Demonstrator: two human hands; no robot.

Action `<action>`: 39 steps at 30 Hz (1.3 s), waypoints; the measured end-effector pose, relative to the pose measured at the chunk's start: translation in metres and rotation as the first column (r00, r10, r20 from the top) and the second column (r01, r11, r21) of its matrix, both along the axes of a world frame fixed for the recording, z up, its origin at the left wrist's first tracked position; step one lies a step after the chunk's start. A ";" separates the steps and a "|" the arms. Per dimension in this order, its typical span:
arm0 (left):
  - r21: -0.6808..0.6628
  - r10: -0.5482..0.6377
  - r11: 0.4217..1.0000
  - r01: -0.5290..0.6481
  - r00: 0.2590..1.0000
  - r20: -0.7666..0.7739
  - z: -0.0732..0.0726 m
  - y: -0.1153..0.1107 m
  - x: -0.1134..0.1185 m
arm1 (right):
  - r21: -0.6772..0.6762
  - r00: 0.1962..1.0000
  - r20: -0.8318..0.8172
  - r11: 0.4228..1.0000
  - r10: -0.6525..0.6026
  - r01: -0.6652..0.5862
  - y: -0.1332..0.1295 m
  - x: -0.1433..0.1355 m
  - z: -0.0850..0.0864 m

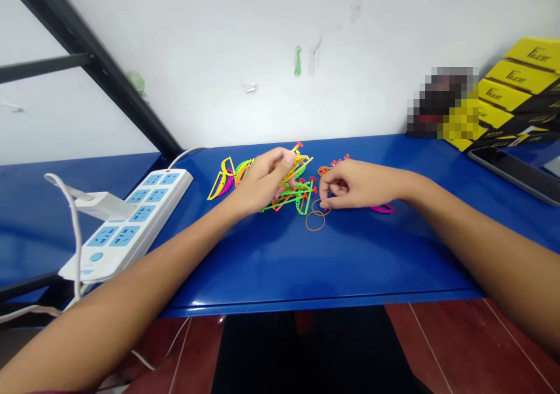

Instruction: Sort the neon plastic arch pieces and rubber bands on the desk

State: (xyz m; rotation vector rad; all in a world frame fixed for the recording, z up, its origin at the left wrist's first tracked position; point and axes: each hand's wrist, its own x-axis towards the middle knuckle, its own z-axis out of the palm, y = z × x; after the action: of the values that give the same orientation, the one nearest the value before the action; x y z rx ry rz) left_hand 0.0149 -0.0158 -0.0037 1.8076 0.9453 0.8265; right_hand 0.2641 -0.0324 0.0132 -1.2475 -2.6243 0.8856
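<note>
My left hand point(269, 178) is closed on a yellow plastic toy bow point(301, 163), and an orange-red tip point(298, 144) sticks up beyond the fingers. Beneath and beside it lie green plastic pieces point(303, 202) with orange-red tips. My right hand point(341, 185) is closed, its thumb and forefinger pinched near the rubber bands point(315, 220) on the blue table; what the pinch holds is too small to make out. Behind the right hand are small orange-red pieces point(340, 161), partly hidden. Yellow and magenta pieces point(222, 179) lie left of the left hand.
At the left is a white power strip point(164, 207) with a plug and cable. The blue table point(306, 271) meets a white wall behind. Stacked yellow-black boxes point(520, 77) and a dark phone point(518, 175) are at the right. A magenta piece point(383, 209) lies by the right wrist.
</note>
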 end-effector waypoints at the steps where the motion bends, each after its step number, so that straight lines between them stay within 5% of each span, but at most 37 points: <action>1: 0.000 0.000 1.000 0.000 1.000 0.000 0.000 0.000 0.000 | -0.015 1.000 0.000 1.000 0.006 -0.006 0.000 0.000 0.000; 16: 0.012 -0.002 1.000 0.002 1.000 0.008 0.001 0.000 0.000 | -0.176 1.000 -0.004 0.984 0.027 -0.027 0.008 0.010 0.001; 39: 0.020 -0.007 1.000 0.007 1.000 -0.012 0.001 -0.002 0.000 | -0.149 0.996 0.072 0.987 -0.050 0.061 0.010 0.019 0.005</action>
State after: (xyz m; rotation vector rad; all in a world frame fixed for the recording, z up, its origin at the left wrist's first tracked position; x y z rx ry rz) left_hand 0.0145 -0.0176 -0.0023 1.8342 0.9404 0.8247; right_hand 0.2834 -0.0222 0.0184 -1.4027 -2.6012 1.0678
